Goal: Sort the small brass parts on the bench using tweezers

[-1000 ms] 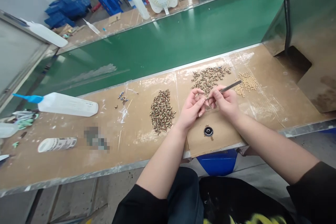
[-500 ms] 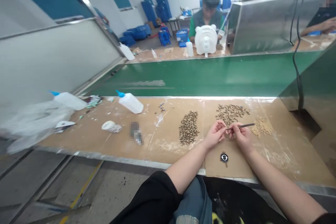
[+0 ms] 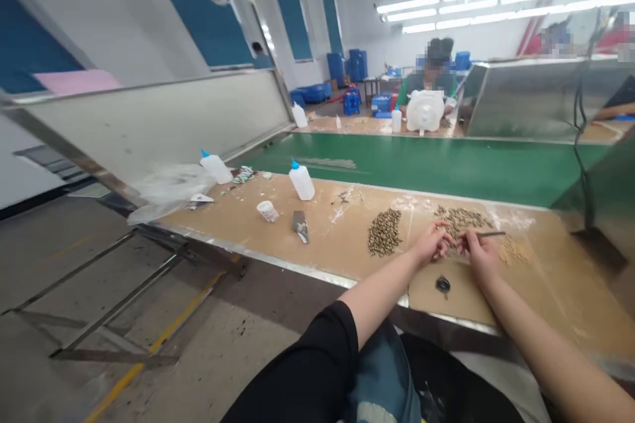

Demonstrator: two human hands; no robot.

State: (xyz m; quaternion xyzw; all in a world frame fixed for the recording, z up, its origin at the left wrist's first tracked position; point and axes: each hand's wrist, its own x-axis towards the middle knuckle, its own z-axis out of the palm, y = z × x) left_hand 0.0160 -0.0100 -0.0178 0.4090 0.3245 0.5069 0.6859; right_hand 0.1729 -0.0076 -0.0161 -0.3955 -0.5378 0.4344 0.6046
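The fingers of the right hand [image 3: 479,252] are pinched around a pair of slim metal tweezers [image 3: 489,234], with the handle end sticking out to the right over the worktop [image 3: 327,241]. The left hand [image 3: 432,244] sits just beside it, fingers curled in tight toward the tweezer tip. It looks like it's pinching something tiny, but it's too small to make out, so I can't tell what, if anything, is between those fingers. The two hands nearly touch each other.

Right behind the hands there's a scattered pile of small brass parts [image 3: 461,218], and just to the right a paler pile of beads [image 3: 513,251]. A darker, denser heap of ring parts [image 3: 384,232] lies to the left of the left hand. Nearer the person, just below the hands, a small black round disc [image 3: 443,285] sits on a cardboard sheet [image 3: 446,304].

Further left along the worktop: a small scraper-looking tool [image 3: 299,225], a tipped-over white cup [image 3: 268,211], two squeeze bottles with blue caps [image 3: 301,180] and [image 3: 216,166], and a crumpled clear plastic bag [image 3: 169,188] at the far end. Behind it all runs a green conveyor belt [image 3: 436,168], and across it another person sits behind a white desk fan [image 3: 425,111].
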